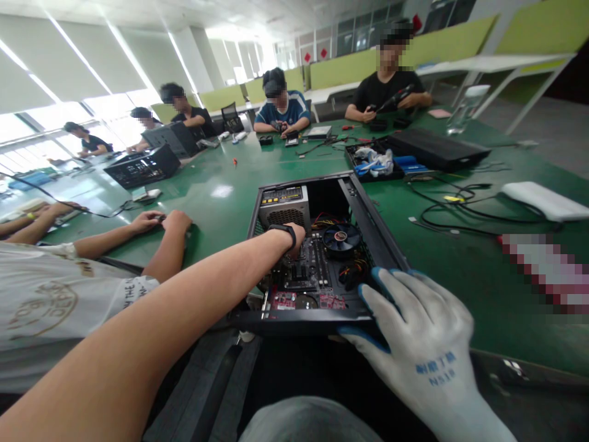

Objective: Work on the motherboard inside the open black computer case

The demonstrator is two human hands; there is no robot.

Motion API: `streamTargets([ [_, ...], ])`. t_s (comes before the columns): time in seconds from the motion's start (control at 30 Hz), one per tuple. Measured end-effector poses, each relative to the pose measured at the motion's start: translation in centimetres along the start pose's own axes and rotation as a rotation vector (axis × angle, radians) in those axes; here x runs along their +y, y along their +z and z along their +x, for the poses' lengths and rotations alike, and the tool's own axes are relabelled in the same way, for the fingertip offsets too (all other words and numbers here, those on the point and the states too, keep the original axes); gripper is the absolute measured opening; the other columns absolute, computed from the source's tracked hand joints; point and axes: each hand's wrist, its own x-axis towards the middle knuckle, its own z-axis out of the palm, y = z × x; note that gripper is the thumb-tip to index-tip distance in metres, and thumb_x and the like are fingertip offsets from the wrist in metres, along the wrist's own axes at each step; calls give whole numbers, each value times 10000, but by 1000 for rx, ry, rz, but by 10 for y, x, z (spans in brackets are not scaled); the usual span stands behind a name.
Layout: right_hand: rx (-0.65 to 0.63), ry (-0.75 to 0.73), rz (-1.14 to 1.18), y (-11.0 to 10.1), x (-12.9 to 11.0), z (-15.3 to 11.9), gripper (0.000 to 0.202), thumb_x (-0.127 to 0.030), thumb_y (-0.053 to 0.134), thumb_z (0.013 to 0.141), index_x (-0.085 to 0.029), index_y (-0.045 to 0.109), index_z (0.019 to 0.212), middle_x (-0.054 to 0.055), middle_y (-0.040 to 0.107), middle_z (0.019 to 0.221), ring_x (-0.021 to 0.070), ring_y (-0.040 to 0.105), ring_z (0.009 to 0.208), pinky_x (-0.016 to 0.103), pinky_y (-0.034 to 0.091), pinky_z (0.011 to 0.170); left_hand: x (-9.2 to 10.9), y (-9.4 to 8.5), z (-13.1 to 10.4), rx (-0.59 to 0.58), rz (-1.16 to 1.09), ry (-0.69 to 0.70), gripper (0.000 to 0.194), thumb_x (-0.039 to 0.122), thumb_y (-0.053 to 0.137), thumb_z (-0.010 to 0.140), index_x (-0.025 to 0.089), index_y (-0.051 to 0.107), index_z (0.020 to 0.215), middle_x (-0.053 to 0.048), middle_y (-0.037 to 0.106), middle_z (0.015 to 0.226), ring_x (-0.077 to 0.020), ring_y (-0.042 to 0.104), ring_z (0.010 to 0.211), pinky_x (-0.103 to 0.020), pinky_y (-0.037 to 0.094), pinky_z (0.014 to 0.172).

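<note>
1. Our bare left forearm (151,331) is looming closest, the left hand (298,236) reaching into an uncovered black metal computer case (383,224) at the edge of the green bench (225,224).
2. Our right hand (427,325), gloved in white-and-blue fabric, is gripping the case's near right corner.
3. Boxy grey power supply (285,212), round black fan (341,238) and dark circuit board (301,273) are already sitting inside; what is remaining, we are not seeing.
4. The left hand's fingertips are hiding, leaving us unable to judge that grip.

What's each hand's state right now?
Left bare hand: inside the open black metal computer case; fingers hidden, open or closed can't be told.
Right white-and-blue-gloved hand: holding that case at near right.
</note>
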Motion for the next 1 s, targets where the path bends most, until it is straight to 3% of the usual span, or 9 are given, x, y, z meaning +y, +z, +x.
streamTargets([
  [0.37, 3, 0, 7, 1, 1, -2, 429, -543, 700, 791, -189, 666, 1032, 152, 657, 1207, 322, 559, 1115, 543, 432, 989, -7, 14, 19, 41, -21, -3, 629, 363, 891, 544, 119, 752, 1107, -157, 745, 1092, -300, 674, 1093, -305, 517, 967],
  [0.57, 4, -3, 9, 2, 1, -1, 431, -554, 693, 791, -195, 662, 1029, 149, 659, 1207, 326, 560, 1116, 545, 436, 983, -7, 14, 16, 58, -23, -9, 607, 365, 905, 519, 168, 765, 1076, -122, 754, 1079, -297, 650, 1144, -299, 487, 1009],
  [1.0, 11, -3, 2, 2, 2, -1, 426, -560, 702, 783, -197, 654, 1000, 141, 673, 1195, 327, 577, 1101, 541, 442, 970, -10, 16, 20, 84, -36, 15, 617, 372, 886, 558, 127, 746, 1107, -151, 744, 1087, -307, 644, 1156, -314, 463, 1043],
])
